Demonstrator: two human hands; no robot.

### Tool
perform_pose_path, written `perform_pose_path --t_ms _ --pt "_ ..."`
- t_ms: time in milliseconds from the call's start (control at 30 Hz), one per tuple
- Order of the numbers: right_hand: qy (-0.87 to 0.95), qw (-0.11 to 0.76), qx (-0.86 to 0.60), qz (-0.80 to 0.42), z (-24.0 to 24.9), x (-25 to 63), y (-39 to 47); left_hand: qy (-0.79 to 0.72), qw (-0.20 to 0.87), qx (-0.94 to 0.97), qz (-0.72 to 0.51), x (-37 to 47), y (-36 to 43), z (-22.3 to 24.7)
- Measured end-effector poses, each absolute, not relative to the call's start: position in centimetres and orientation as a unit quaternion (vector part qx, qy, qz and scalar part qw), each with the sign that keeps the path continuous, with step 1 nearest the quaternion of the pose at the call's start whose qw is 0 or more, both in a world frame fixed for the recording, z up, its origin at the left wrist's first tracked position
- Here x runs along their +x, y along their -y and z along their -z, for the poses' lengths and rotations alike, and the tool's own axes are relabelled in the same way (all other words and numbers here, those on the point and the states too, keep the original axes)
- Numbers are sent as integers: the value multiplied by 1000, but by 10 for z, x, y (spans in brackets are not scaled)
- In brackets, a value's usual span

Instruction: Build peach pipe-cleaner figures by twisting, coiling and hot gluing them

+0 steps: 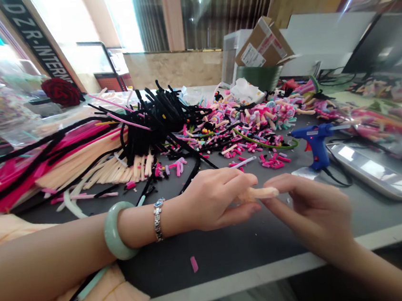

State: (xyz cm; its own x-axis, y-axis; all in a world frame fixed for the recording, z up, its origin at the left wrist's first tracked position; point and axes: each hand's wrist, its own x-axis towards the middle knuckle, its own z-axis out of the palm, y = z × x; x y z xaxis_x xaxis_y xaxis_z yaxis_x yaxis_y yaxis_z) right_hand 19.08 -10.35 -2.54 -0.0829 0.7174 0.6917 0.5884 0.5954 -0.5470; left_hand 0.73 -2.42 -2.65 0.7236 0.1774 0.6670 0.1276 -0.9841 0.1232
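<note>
Between my two hands is a short peach-coloured fuzzy stem (266, 192), like a piece of pipe cleaner. My left hand (220, 198), with a jade bangle and a silver bracelet on its arm, is closed around one end. The thumb and fingertips of my right hand (311, 206) pinch the other end. Most of the piece inside the left fingers is hidden. Beyond the right hand, a blue glue gun (316, 145) stands on the dark table (229, 253). A small pink piece (194, 264) lies on the table below my left hand.
Black pipe cleaners (158, 121) are heaped behind my left hand, beside bundles of peach stems (87, 157). Cut pink bits (274, 160) are scattered farther right. A white-framed flat device (375, 170) and cable lie at right. A cardboard box (263, 43) stands behind.
</note>
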Motion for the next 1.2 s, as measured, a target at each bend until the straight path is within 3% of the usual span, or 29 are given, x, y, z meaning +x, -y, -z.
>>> perform_pose_path --t_ms 167,533,1200 --pt "741 507 -441 -11 24 189 103 -32 8 893 -449 11 26 25" --pt "763 494 -414 53 27 187 103 -55 -36 879 -472 10 34 23" --pt "759 522 -389 -16 27 188 103 -77 5 853 -516 10 40 15"
